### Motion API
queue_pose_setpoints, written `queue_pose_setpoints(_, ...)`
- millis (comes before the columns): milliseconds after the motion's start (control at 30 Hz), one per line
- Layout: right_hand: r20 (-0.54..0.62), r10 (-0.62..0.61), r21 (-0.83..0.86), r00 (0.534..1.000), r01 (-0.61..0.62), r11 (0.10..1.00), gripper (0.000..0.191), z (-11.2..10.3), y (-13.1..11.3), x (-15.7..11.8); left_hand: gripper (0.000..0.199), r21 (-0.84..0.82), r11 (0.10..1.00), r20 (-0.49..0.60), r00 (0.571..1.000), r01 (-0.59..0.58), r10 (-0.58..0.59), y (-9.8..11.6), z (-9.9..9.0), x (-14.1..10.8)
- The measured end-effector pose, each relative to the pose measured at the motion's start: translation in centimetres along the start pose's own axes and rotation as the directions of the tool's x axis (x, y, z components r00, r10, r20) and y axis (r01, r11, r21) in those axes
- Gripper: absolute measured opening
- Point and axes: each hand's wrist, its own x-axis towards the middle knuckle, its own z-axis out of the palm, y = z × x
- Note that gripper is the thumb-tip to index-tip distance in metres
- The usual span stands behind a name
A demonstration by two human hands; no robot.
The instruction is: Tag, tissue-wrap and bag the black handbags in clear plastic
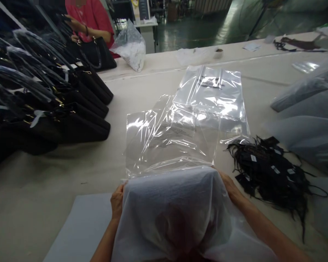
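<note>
A whitish, see-through plastic bag [169, 193] with a dark shape inside it lies in front of me at the table's near edge. My left hand [117, 201] grips its left far corner, fingers curled round the edge. On the opposite corner is my right hand [227, 183], its fingertips hidden behind the plastic. Just beyond the far edge of the wrapped item, a clear plastic bag [164, 149] with printed text lies flat, touching or overlapping it. More clear bags [210, 94] lie in a shiny stack behind.
Black handbags [82, 123] with wrapped handles stand in rows at left. A heap of black tags with cords [273, 167] lies at right, near whitish wrapped items [314, 134]. A grey sheet [82, 222] lies at lower left. Across the table, a person in red [98, 22] handles a black handbag.
</note>
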Motion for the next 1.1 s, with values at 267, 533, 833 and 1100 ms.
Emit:
queue_pose_setpoints(267, -0.217, 0.228, -0.342, 0.949, -0.293, 0.893, 0.048, 0.0, -2.6, -1.3, 0.044, -0.094, 0.994, -0.25, 0.968, -0.064, 0.039, 0.2, -0.9, -1.7)
queue_pose_setpoints(533, -0.367, -0.358, -0.547, 0.859, 0.112, 0.829, 0.036, -0.6, -3.3, -2.9, 0.035, -0.051, 0.931, -0.416, 0.855, -0.363, 0.311, 1.0, -1.5, -3.9)
queue_pose_setpoints(833, -0.455, -0.384, -0.427, 0.804, 0.182, 0.886, 0.032, -1.3, -3.5, -4.6, 0.018, 0.253, 0.654, -0.354, 0.561, -0.713, 0.748, 0.7, -3.0, -5.0)
queue_pose_setpoints(1100, -0.188, -0.58, -0.415, 0.792, 0.472, 0.778, 0.014, -1.3, 3.1, -8.2, 0.007, 0.199, 0.318, 0.052, 0.334, -0.927, 0.941, -4.5, -3.9, -8.0)
